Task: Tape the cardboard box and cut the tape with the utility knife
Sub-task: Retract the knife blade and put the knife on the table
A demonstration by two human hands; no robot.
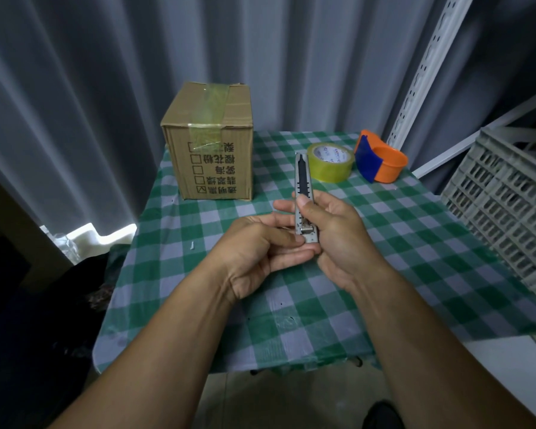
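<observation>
A brown cardboard box [212,140] stands at the back left of the table, with clear tape running over its top and down its front face. The grey utility knife [302,178] points away from me above the table's middle. My right hand [334,233] grips its handle, thumb on the black slider. My left hand [260,255] closes around the knife's lower end from the left. A roll of clear yellowish tape [331,161] lies at the back right, past the knife tip.
An orange and blue tape dispenser [379,161] sits beside the tape roll. The table wears a green checked cloth [399,261]. A grey plastic crate [508,205] leans at the right edge. Grey curtains hang behind, and a white slotted rack post [427,69] rises at the back right.
</observation>
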